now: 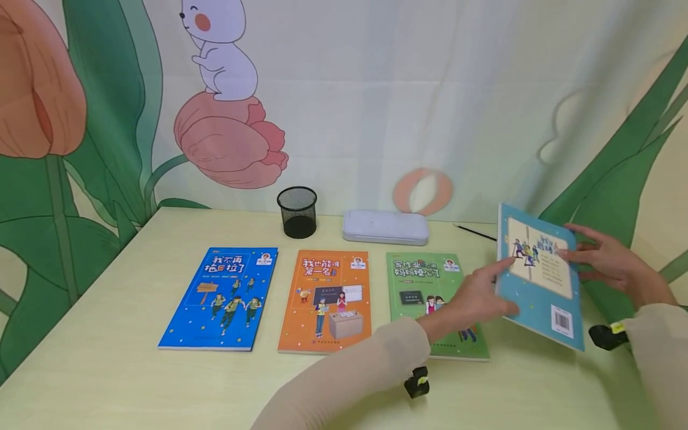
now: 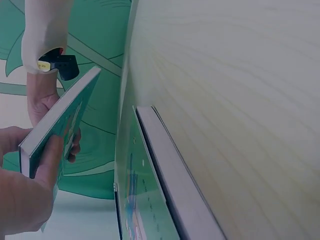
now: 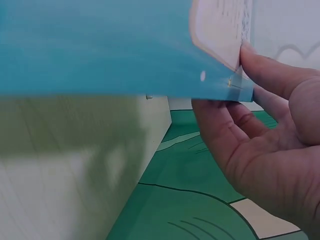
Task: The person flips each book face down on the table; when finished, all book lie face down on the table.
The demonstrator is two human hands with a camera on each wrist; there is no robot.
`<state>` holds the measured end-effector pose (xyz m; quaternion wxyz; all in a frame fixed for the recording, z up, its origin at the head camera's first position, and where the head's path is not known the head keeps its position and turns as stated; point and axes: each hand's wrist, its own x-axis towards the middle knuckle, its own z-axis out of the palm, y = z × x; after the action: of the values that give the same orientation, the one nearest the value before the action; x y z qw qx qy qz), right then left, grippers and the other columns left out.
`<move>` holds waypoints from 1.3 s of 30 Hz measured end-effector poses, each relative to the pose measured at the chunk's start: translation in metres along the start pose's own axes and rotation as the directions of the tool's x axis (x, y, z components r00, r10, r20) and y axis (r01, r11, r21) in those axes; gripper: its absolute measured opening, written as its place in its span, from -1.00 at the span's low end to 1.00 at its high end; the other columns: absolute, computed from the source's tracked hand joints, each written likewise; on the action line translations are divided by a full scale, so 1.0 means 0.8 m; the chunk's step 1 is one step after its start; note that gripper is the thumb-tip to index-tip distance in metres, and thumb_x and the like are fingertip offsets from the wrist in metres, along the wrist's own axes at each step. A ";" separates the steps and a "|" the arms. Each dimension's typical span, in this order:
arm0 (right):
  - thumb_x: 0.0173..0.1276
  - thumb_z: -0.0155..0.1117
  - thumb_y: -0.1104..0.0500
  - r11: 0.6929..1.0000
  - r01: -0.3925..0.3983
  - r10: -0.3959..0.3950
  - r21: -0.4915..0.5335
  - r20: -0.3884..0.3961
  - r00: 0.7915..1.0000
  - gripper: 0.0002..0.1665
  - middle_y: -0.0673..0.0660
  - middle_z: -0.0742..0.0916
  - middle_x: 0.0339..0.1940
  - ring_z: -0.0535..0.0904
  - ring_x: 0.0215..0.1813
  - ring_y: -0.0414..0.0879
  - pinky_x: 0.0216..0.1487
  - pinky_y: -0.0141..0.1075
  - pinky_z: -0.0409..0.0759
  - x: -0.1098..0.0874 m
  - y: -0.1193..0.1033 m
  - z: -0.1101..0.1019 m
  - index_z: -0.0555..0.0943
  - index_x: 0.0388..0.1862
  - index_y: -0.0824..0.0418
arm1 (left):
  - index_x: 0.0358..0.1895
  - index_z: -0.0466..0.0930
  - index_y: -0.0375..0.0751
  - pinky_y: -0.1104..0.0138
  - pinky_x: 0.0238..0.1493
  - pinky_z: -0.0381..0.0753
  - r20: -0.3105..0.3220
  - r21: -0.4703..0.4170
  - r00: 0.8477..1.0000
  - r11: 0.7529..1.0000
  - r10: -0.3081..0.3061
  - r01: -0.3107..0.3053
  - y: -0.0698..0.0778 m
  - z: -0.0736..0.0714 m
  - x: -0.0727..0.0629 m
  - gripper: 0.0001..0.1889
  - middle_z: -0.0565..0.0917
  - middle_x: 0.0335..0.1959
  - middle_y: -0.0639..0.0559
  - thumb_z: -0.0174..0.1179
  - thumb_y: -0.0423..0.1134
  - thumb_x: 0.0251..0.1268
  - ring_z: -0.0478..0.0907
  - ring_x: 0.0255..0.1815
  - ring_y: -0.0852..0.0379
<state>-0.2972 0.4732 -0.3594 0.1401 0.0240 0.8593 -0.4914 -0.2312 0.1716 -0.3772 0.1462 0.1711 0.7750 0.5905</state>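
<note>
Teal back outward, gripped a book (image 1: 544,280) between thumb and fingers of left hand (image 1: 475,298) and right hand (image 1: 607,260); held it tilted above the table (image 1: 543,388) at right, barcode (image 1: 562,321) and cream panel (image 1: 532,269) toward the head view. Concealed its front cover there and, behind hand and sleeve (image 1: 349,367), part of a green book (image 1: 416,283); rendered small print unreadable.

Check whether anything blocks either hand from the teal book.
Nothing visible does: the left hand and right hand both grip the teal book directly, at opposite edges. The green book lies apart on the table, not between them.
</note>
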 end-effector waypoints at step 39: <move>0.42 0.28 -0.09 0.895 -0.035 0.005 -0.444 -0.068 0.998 0.04 0.72 0.39 0.22 0.64 -0.09 0.12 -0.14 -0.11 0.72 0.023 0.029 0.005 0.04 0.50 0.56 | 0.31 0.55 0.17 0.29 -0.57 0.70 0.156 0.099 0.959 0.970 -0.235 0.222 -0.025 0.033 0.007 -0.27 0.69 -0.43 -0.12 0.45 -0.52 0.05 0.66 -0.66 0.00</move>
<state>-0.3095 0.4799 -0.3855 0.1188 0.0162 0.9526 -0.2795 -0.2264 0.1918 -0.4034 0.2708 0.1348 0.7978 0.5216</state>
